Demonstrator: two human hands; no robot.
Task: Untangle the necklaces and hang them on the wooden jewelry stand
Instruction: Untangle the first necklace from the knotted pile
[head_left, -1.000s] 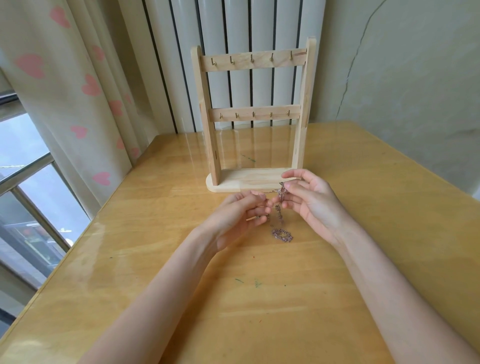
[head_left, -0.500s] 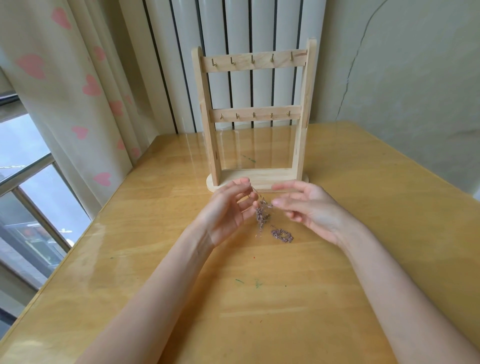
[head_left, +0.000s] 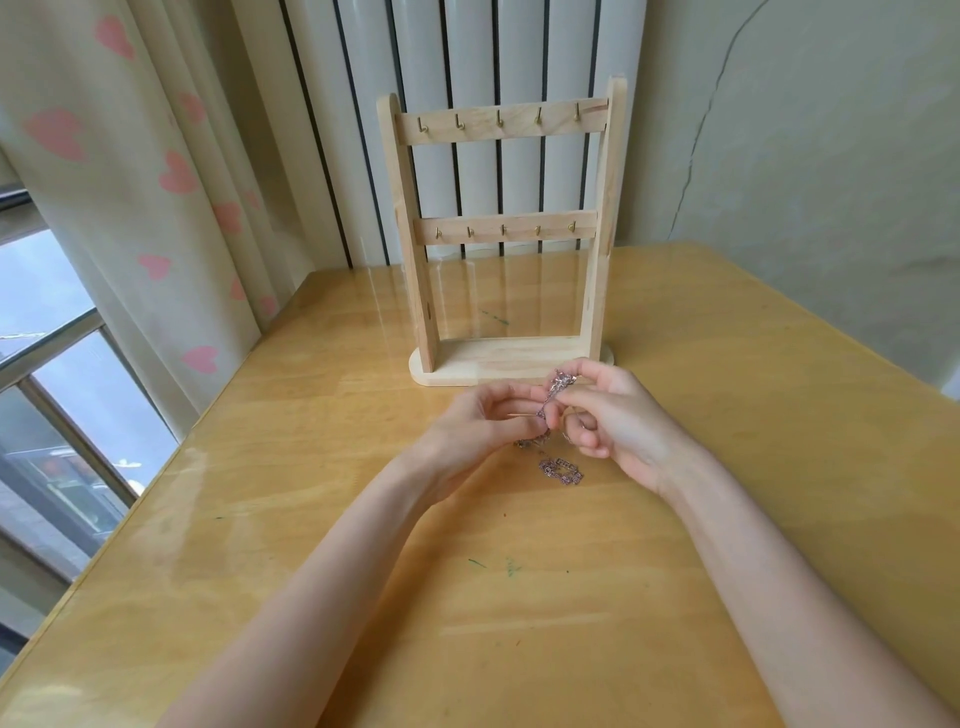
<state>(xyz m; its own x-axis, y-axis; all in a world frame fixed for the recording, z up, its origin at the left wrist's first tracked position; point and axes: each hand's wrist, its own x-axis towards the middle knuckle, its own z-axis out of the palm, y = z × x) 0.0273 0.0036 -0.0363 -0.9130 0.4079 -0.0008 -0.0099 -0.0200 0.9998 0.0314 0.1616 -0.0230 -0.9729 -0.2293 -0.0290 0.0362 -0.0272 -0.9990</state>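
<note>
A tangle of thin pinkish-silver necklaces (head_left: 560, 470) lies partly on the table, and its upper end is lifted between my hands. My left hand (head_left: 483, 431) pinches the chain low, fingers curled inward. My right hand (head_left: 613, 415) pinches the knotted upper part between thumb and forefinger. Just behind my hands stands the wooden jewelry stand (head_left: 498, 127), upright, with two crossbars of small brass hooks. All the hooks are bare.
The glossy wooden table (head_left: 519, 597) reaches to a wall and a radiator (head_left: 467, 52) at the back. A heart-print curtain (head_left: 130, 182) and a window (head_left: 47, 364) run along the left edge.
Both hands have closed together again on the chain. My right hand has raised the knotted end higher, towards the stand's base, while a loop stays on the table.
</note>
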